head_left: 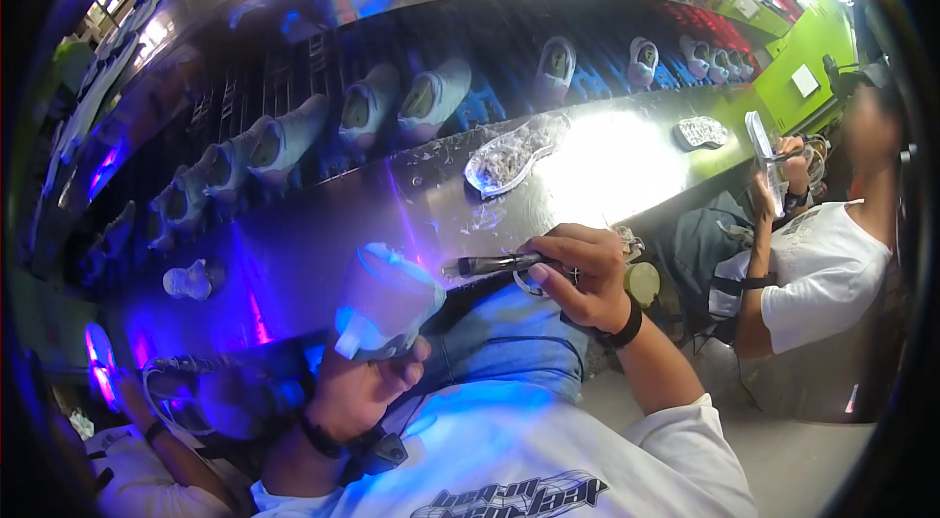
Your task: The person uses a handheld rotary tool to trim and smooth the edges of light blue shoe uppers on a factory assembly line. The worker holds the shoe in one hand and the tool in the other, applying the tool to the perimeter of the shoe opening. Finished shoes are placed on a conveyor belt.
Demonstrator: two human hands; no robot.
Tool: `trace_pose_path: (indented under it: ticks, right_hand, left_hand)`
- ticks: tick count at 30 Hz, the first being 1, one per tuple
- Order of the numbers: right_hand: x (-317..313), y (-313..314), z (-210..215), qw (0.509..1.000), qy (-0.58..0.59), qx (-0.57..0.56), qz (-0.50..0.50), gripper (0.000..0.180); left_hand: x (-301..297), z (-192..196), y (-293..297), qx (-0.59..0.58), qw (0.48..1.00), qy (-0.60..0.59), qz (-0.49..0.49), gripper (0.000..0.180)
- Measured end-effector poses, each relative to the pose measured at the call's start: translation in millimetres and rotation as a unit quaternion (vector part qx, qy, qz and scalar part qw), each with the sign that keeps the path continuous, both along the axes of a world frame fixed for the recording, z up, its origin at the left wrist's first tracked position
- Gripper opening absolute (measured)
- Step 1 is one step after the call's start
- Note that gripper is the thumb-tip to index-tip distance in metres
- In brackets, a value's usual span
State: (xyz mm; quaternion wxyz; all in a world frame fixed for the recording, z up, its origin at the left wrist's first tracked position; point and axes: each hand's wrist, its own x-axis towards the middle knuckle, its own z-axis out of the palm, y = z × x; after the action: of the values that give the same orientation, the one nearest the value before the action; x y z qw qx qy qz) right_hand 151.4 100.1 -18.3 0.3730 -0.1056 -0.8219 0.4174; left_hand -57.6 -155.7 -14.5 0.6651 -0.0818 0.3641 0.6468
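My left hand (pixel 357 396) is closed around a white shoe (pixel 397 298) tinted by blue light, gripping it from below. The shoe is tilted, and a pale tab sticks out at its lower left. In my right hand (pixel 587 273), thumb and fingers pinch a slim dark tool that looks like a flat brush (pixel 485 266). Its tip points left, just short of the shoe; I cannot tell whether they touch. Beyond my hands, a white shoe sole (pixel 517 154) lies on the metal ledge (pixel 431 195), its upper face rough and glossy.
White shoes (pixel 436 97) stand in a row on the dark conveyor (pixel 294 58) beyond the ledge. Another sole (pixel 701 132) rests farther right, and a small white piece (pixel 188 280) at left. A co-worker (pixel 822 273) at right holds a sole; another person's arm (pixel 171 449) shows at lower left.
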Motion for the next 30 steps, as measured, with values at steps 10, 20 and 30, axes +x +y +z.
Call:
trace_pose_path:
  ticks: [10, 20, 30]
  right_hand:
    - [-27, 6, -15, 0.972, -0.13, -0.163, -0.112, 0.024]
    - [30, -1, -23, 0.911, 0.018, -0.392, -0.125, 0.023]
    - [53, -18, -37, 0.782, 0.121, -0.596, -0.134, 0.031]
  left_hand:
    - [-17, -21, 50, 0.146, 0.986, -0.069, -0.028, 0.046]
    - [-57, 18, 172, 0.09, 0.945, 0.297, -0.105, 0.06]
    - [-71, 4, 462, -0.08, 0.474, 0.837, -0.263, 0.073]
